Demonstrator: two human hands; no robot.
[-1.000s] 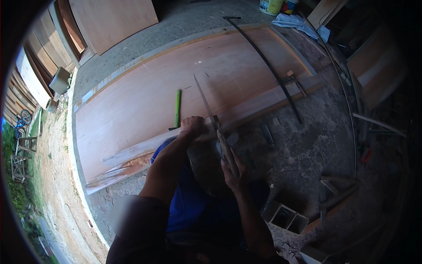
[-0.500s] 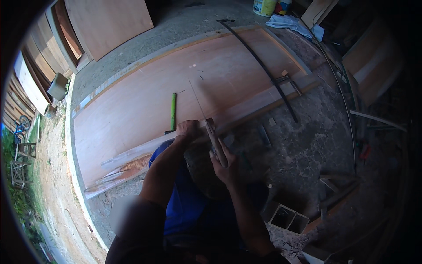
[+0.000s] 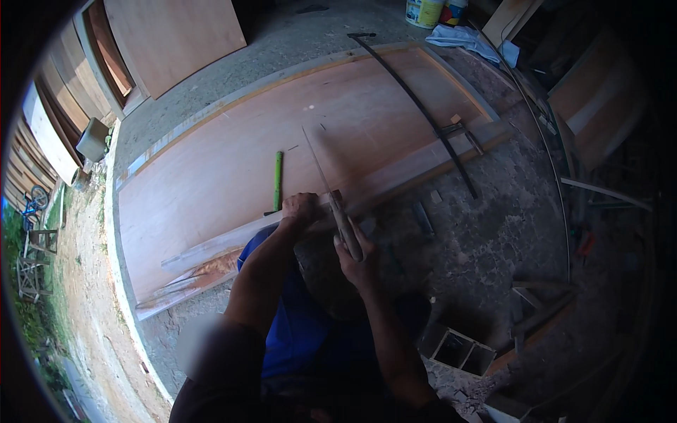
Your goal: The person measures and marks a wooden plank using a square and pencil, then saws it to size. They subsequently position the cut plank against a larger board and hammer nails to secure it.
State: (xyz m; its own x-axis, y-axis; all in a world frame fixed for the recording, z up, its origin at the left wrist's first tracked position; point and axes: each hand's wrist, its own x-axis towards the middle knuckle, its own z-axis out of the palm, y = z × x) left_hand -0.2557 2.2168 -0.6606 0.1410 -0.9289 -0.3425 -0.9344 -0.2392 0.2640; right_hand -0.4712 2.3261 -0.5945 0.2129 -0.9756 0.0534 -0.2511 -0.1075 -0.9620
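My right hand [image 3: 358,262] is wrapped round the handle of a handsaw [image 3: 343,224]. Its thin blade points forward over a large wooden panel [image 3: 226,162] and meets the end of a narrow board [image 3: 233,242]. That board lies along the panel's near edge, and my left hand [image 3: 301,206] grips it just left of the blade. Beside my left hand lies a green-handled tool [image 3: 278,178], its dark lower end close to my fingers. How deep the blade sits in the wood cannot be made out.
A long dark bar [image 3: 416,106] with a cross end lies across the panel's right part, near a metal clamp [image 3: 471,137]. A divided box [image 3: 462,351] stands on the floor at lower right. Buckets [image 3: 424,13] and a pale cloth [image 3: 472,42] are at the back.
My right hand and the saw have shifted slightly forward. My left hand stays in place on the board.
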